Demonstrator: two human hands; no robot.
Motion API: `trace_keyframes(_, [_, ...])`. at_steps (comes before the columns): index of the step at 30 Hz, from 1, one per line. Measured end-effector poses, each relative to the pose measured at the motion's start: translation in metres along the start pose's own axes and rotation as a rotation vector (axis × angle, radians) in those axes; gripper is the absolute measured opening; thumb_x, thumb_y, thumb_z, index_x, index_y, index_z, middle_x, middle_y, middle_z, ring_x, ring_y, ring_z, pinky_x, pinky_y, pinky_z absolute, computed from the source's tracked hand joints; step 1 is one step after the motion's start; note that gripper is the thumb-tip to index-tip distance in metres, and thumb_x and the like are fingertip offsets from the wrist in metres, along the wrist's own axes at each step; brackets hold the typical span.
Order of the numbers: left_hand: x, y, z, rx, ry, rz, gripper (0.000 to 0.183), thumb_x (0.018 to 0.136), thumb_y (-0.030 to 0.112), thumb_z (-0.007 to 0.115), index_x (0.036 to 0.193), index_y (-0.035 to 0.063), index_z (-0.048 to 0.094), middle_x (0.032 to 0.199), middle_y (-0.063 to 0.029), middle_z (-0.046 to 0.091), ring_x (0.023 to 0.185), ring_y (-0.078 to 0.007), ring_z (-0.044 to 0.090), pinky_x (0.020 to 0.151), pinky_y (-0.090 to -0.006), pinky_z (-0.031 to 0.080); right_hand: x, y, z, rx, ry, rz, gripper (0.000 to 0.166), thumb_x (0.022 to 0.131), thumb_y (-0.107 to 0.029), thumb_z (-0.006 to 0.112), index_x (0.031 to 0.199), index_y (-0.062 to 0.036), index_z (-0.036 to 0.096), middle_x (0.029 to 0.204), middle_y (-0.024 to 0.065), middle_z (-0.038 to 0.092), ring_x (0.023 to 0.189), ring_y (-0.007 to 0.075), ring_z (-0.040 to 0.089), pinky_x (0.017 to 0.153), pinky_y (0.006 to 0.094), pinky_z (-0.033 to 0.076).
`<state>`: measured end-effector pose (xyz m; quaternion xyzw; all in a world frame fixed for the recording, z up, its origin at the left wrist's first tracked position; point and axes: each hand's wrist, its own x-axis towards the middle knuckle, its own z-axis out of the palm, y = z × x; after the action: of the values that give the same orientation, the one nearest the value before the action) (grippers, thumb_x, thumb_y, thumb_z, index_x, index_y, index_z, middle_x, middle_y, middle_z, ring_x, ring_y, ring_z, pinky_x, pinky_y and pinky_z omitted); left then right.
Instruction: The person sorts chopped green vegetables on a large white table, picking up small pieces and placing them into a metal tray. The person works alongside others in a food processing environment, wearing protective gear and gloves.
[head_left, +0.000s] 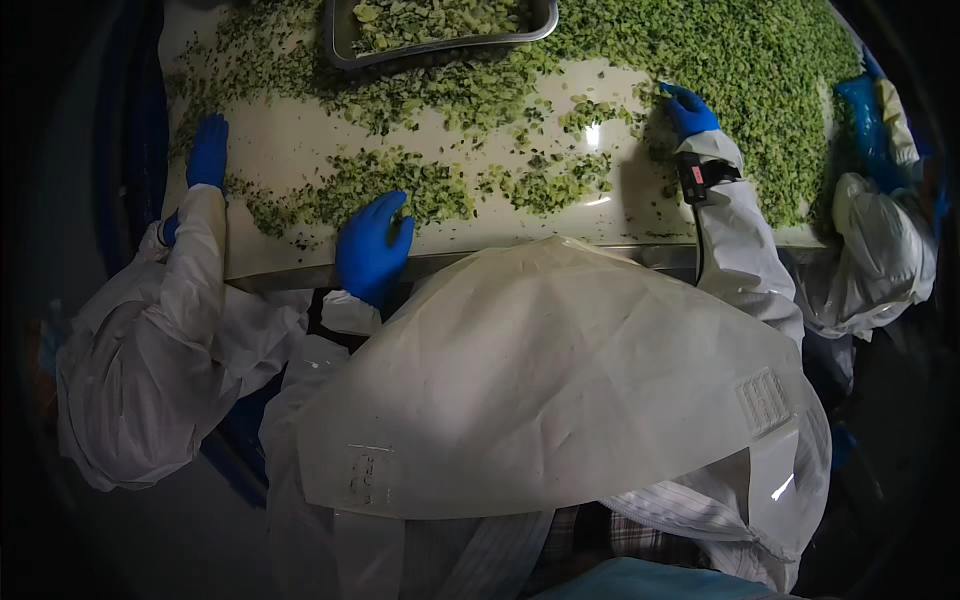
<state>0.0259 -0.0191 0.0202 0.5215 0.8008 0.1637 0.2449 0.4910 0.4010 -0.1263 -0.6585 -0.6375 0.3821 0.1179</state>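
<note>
My left hand, in a blue glove, is over the near edge of the white work table. Its thumb is spread from the fingers, and nothing shows in its grip. The fingers are beside a low heap of chopped, dried-looking green leafy vegetable pieces. Farther out on the right, my right hand, also gloved in blue, has its fingertips at the left margin of a broad layer of green pieces. Its palm faces away, so whether it pinches any pieces is hidden. A small black device is strapped around my right wrist.
A metal tray of pale green pieces stands at the far side. To my left, a co-worker's blue-gloved hand rests on the table. Another person in white sleeves is at the right. The table's metal edge runs before me.
</note>
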Motion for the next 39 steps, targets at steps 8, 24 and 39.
trace_keyframes(8, [0.001,-0.002,0.001,-0.024,-0.037,-0.003,0.042,0.105,0.027,0.073,0.144,0.0128,0.074,0.138,-0.0188,0.075,0.122,-0.0372,0.074,0.106,-0.0459,0.058,-0.053,0.116,-0.136,0.302,0.205,0.182,0.057,0.107,-0.033,0.072,0.158,-0.0096,0.062,0.154,0.0138,0.064,0.135,0.0232,0.059,0.114,0.0357,0.045])
trace_keyframes(24, [-0.002,-0.006,0.004,-0.015,-0.098,-0.03,0.045,0.108,0.032,0.069,0.147,0.0116,0.072,0.146,-0.0193,0.072,0.129,-0.0375,0.071,0.111,-0.0464,0.056,-0.046,0.038,-0.06,0.457,-0.228,0.036,0.085,0.107,-0.049,0.072,0.177,-0.0173,0.037,0.176,0.01,0.046,0.161,0.0239,0.043,0.132,0.0399,0.033])
trace_keyframes(39, [0.081,0.021,0.028,-0.408,-0.711,0.089,0.047,0.112,0.031,0.068,0.151,0.0048,0.067,0.144,-0.0173,0.074,0.134,-0.0285,0.069,0.116,-0.0401,0.053,-0.237,-0.025,-0.035,-0.251,-0.06,-0.378,0.033,0.107,-0.033,0.069,0.133,-0.0148,0.08,0.127,0.0172,0.079,0.112,0.0401,0.076,0.098,0.0481,0.061])
